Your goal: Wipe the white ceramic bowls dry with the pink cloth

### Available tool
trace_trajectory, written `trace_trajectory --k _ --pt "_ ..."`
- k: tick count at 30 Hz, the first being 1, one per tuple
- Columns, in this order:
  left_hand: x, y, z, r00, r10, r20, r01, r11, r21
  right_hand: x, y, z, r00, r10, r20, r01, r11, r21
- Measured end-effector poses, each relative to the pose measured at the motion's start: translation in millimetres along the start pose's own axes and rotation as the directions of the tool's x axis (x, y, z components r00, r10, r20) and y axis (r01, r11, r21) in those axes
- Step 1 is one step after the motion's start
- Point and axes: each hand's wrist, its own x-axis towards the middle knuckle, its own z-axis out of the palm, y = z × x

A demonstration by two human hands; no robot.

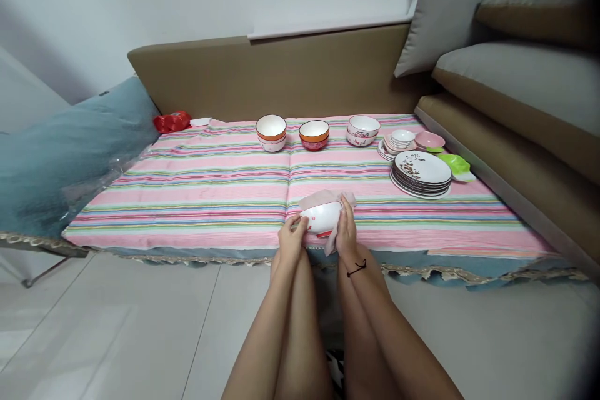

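A white bowl [323, 217] with small red marks is tilted on its side between my two hands, close to the cloth's front edge. My left hand [293, 231] grips its left side, thumb on the outer wall. On the right side, my right hand [345, 230] presses a thin pale pink cloth [330, 242] against the bowl. Part of that cloth shows above the far rim and part hangs down below. The inside of the bowl faces away and is hidden. A small red patch shows under the bowl.
Stacked bowls stand along the back: orange and white [271, 134], orange and red [314, 135], white [363, 130]. To the right are stacked plates [422, 172], small dishes [402, 140], a pink bowl [429, 140] and a green leaf-shaped dish [455, 165]. A red plastic bundle [172, 122] lies far left.
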Motion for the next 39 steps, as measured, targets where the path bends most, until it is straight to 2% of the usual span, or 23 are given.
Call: trace_trajectory --k 3,6,9,11,13,16,19,22,24,26,28,31,34,37,39 --pt "-1 2 2 1.000 -0.002 0.029 0.000 0.998 0.066 -1 -3 -2 0.987 -0.154 0.038 0.157 0.985 -0.074" --pt "4 2 6 0.998 -0.007 0.062 0.001 0.995 0.096 -4 -8 -2 0.910 -0.386 0.150 0.412 0.878 -0.243" --pt "8 1 9 0.998 -0.013 0.053 0.008 0.995 0.095 -7 -13 0 0.850 -0.469 0.239 0.526 0.768 -0.365" --pt "9 -1 10 0.999 -0.024 0.035 0.020 0.996 0.086 -7 -11 2 0.860 -0.462 0.214 0.510 0.786 -0.351" --pt "10 -2 10 0.999 -0.032 0.023 0.030 0.997 0.077 -5 -4 5 0.910 -0.393 0.129 0.414 0.875 -0.250" --pt "12 -4 10 1.000 -0.022 0.012 0.021 0.997 0.077 -1 11 8 0.990 -0.140 0.011 0.141 0.990 -0.033" --pt "14 -5 8 1.000 0.009 -0.001 -0.009 0.995 0.095 2 20 10 1.000 0.007 -0.010 -0.006 0.998 0.057" --pt "15 -8 6 0.999 0.047 -0.007 -0.045 0.991 0.123 2 17 10 1.000 -0.014 -0.009 0.015 0.999 0.050" --pt "15 -9 4 0.998 0.064 0.016 -0.065 0.989 0.130 0 10 8 0.993 -0.119 0.018 0.119 0.993 -0.010" --pt "15 -10 1 0.996 0.072 0.057 -0.079 0.989 0.123 -2 2 5 0.954 -0.288 0.084 0.297 0.948 -0.115" --pt "15 -9 -1 0.992 0.075 0.097 -0.085 0.990 0.108 -3 -5 3 0.890 -0.423 0.171 0.452 0.868 -0.206" --pt "15 -9 -2 0.993 0.068 0.101 -0.076 0.994 0.082 -4 -9 2 0.842 -0.481 0.245 0.536 0.800 -0.272" --pt "14 -9 -3 0.998 0.047 0.052 -0.050 0.997 0.061 -4 -4 5 0.879 -0.432 0.202 0.472 0.851 -0.230" --pt "14 -10 -3 0.999 0.040 0.027 -0.042 0.998 0.049 -3 5 9 0.964 -0.253 0.085 0.260 0.961 -0.089" --pt "15 -11 -3 0.999 0.049 0.023 -0.050 0.998 0.045 -3 9 10 0.990 -0.138 0.032 0.138 0.990 0.004"
